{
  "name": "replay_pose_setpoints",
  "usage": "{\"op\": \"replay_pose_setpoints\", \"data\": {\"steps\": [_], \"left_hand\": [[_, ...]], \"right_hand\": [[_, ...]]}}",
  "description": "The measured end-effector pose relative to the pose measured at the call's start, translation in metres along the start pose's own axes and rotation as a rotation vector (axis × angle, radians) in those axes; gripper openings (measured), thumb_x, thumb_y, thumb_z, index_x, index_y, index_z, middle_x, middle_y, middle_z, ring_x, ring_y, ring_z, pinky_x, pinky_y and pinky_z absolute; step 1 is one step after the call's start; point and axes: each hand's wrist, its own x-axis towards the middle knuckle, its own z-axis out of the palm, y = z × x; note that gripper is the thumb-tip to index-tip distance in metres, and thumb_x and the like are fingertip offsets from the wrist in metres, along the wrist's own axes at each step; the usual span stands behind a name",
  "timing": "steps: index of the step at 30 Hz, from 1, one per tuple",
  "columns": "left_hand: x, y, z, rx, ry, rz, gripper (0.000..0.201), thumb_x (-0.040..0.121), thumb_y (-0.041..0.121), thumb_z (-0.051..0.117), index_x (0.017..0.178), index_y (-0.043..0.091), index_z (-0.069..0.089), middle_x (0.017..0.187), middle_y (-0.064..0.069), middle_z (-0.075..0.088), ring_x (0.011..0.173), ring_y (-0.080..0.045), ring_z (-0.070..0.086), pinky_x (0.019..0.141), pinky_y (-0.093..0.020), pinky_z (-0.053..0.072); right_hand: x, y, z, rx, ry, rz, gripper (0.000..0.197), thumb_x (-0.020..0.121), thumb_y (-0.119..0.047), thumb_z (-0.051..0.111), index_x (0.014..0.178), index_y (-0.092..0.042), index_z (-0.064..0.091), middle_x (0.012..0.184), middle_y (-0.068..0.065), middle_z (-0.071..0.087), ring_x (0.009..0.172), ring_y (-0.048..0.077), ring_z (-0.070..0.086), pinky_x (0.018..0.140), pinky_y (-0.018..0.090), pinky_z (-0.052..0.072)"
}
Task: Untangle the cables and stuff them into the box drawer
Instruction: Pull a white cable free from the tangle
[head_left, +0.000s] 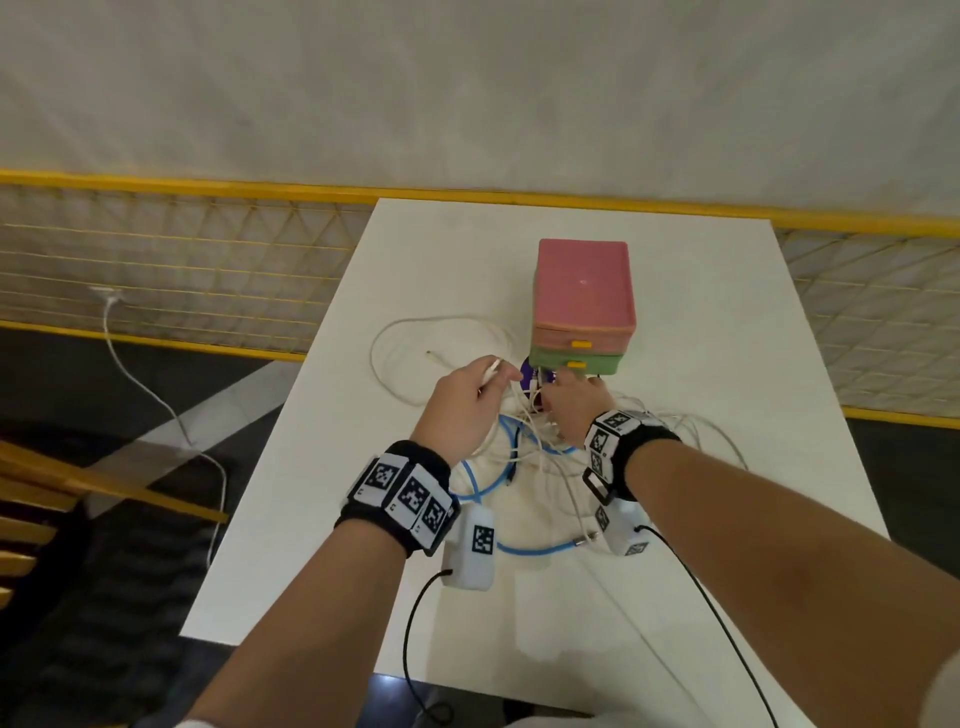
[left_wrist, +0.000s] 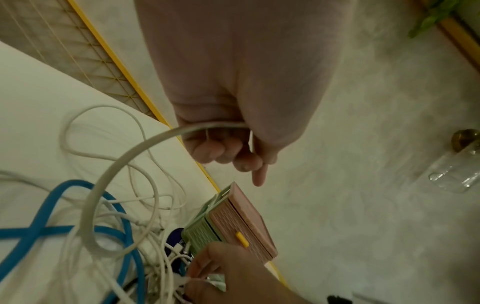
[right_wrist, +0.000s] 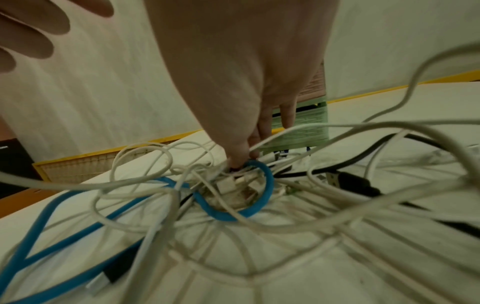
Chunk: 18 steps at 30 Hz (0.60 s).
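Note:
A tangle of white cables (head_left: 540, 441) with a blue cable (head_left: 530, 548) and a black cable (right_wrist: 358, 183) lies on the white table (head_left: 701, 322), in front of the box (head_left: 582, 296). The box has a pink top and a green bottom drawer (head_left: 571, 361) with a yellow handle, pushed in. My left hand (head_left: 493, 382) is raised left of the drawer and its curled fingers (left_wrist: 207, 148) hold a thick white cable (left_wrist: 109, 181). My right hand (head_left: 558, 387) reaches down into the knot just before the drawer, and its fingertips (right_wrist: 241, 160) pinch thin white cables beside a blue loop (right_wrist: 259, 197).
A small purple thing (head_left: 527, 371) sits half hidden between my hands. A yellow mesh railing (head_left: 182, 260) runs behind and left of the table, with a white cord (head_left: 135, 374) hanging from it. A clear bottle (left_wrist: 454, 176) lies on the floor beyond. Wrist-device leads trail off the near table edge.

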Motion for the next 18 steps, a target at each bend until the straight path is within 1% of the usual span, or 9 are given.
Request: {"op": "replay_pose_setpoints", "data": {"steps": [2, 4, 7, 9, 11, 13, 15, 17, 18], "left_hand": [[0.000, 0.004, 0.000, -0.048, 0.044, -0.011, 0.022, 0.101, 0.027, 0.045, 0.100, 0.025, 0.067, 0.056, 0.002, 0.047, 0.052, -0.016, 0.041, 0.059, -0.032, 0.046], [0.000, 0.010, -0.001, -0.117, 0.128, -0.035, 0.022, 0.100, 0.026, 0.047, 0.107, 0.024, 0.068, 0.056, 0.001, 0.051, 0.050, -0.017, 0.044, 0.059, -0.029, 0.045], [0.004, 0.017, 0.000, -0.292, 0.219, -0.140, 0.028, 0.099, 0.029, 0.048, 0.118, 0.021, 0.066, 0.071, -0.012, 0.063, 0.060, -0.027, 0.054, 0.064, -0.034, 0.049], [0.008, 0.022, 0.005, -0.400, 0.220, -0.168, 0.028, 0.100, 0.030, 0.046, 0.114, 0.020, 0.068, 0.057, -0.003, 0.053, 0.046, -0.012, 0.046, 0.053, -0.026, 0.041], [0.009, 0.032, 0.013, -0.499, 0.169, -0.145, 0.028, 0.101, 0.036, 0.045, 0.101, 0.023, 0.070, 0.058, 0.004, 0.057, 0.041, -0.004, 0.041, 0.051, -0.023, 0.035], [0.010, 0.047, 0.023, -0.550, 0.094, -0.100, 0.033, 0.100, 0.039, 0.045, 0.089, 0.020, 0.070, 0.060, 0.011, 0.062, 0.044, 0.000, 0.045, 0.051, -0.020, 0.039], [0.010, 0.059, 0.032, -0.527, 0.052, -0.058, 0.032, 0.096, 0.043, 0.053, 0.087, 0.017, 0.069, 0.067, 0.011, 0.065, 0.058, -0.003, 0.056, 0.062, -0.025, 0.052], [0.010, 0.067, 0.036, -0.495, 0.073, -0.015, 0.024, 0.095, 0.039, 0.057, 0.083, 0.019, 0.065, 0.067, 0.010, 0.062, 0.061, -0.005, 0.057, 0.064, -0.030, 0.049], [0.010, 0.071, 0.036, -0.496, 0.096, 0.007, 0.024, 0.096, 0.037, 0.055, 0.082, 0.020, 0.062, 0.063, 0.012, 0.060, 0.058, -0.004, 0.055, 0.062, -0.029, 0.046]], "right_hand": [[-0.005, 0.007, -0.002, 0.050, 0.086, -0.004, 0.032, 0.088, -0.010, 0.051, 0.119, -0.012, 0.048, 0.126, 0.011, 0.055, 0.116, 0.030, 0.052, 0.098, 0.041, 0.036], [-0.013, 0.017, -0.008, 0.095, 0.197, -0.001, 0.022, 0.091, -0.012, 0.045, 0.113, -0.011, 0.049, 0.111, 0.010, 0.065, 0.103, 0.030, 0.060, 0.086, 0.037, 0.039], [-0.028, 0.025, -0.027, 0.230, 0.304, 0.032, 0.024, 0.096, -0.012, 0.039, 0.119, -0.009, 0.047, 0.097, 0.015, 0.066, 0.086, 0.037, 0.064, 0.067, 0.037, 0.042], [-0.043, 0.025, -0.042, 0.378, 0.392, 0.022, 0.028, 0.098, -0.015, 0.037, 0.125, -0.012, 0.046, 0.089, 0.018, 0.068, 0.077, 0.038, 0.065, 0.063, 0.040, 0.049], [-0.059, 0.017, -0.056, 0.582, 0.495, -0.022, 0.029, 0.100, -0.019, 0.039, 0.126, -0.015, 0.048, 0.087, 0.016, 0.070, 0.074, 0.035, 0.065, 0.065, 0.041, 0.052], [-0.074, 0.005, -0.068, 0.748, 0.551, -0.082, 0.025, 0.099, -0.019, 0.041, 0.120, -0.014, 0.053, 0.086, 0.011, 0.070, 0.071, 0.028, 0.065, 0.065, 0.039, 0.052], [-0.085, -0.005, -0.074, 0.856, 0.581, -0.116, 0.019, 0.098, -0.016, 0.043, 0.112, -0.010, 0.054, 0.078, 0.005, 0.065, 0.063, 0.018, 0.062, 0.061, 0.033, 0.050], [-0.092, -0.008, -0.073, 0.940, 0.588, -0.102, 0.014, 0.098, -0.015, 0.043, 0.106, -0.010, 0.054, 0.069, -0.007, 0.057, 0.056, 0.003, 0.055, 0.057, 0.021, 0.045], [-0.094, -0.007, -0.071, 0.957, 0.586, -0.095, 0.013, 0.098, -0.015, 0.043, 0.104, -0.011, 0.054, 0.067, -0.012, 0.053, 0.055, 0.002, 0.052, 0.056, 0.019, 0.043]]}}
